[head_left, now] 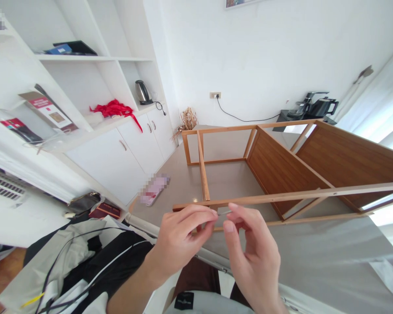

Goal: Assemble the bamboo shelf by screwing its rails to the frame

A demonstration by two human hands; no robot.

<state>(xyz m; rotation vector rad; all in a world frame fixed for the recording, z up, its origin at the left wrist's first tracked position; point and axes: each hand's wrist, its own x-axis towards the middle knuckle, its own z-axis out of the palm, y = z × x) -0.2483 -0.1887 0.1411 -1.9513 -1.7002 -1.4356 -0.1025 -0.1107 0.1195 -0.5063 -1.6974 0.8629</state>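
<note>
My left hand [188,229] pinches a thin grey metal rod [223,213] between thumb and fingertips; its exact kind is too small to make out. Close by on the right, my right hand [253,244] has its thumb and index finger apart, the index fingertip near the rod's free end. Just beyond both hands lies a wooden shelf frame [268,198] on its side, with brown panels set between its rails. A loose-looking wooden crossbar [202,165] runs across the frame's left end; whether it is fastened cannot be seen.
The frame rests on a grey-covered table [314,248]. A phone-like pink object [155,189] lies at the table's left. Clothes and cables [94,253] are heaped at lower left. White cabinets [118,148] line the left wall; a black kettle [322,107] stands at far right.
</note>
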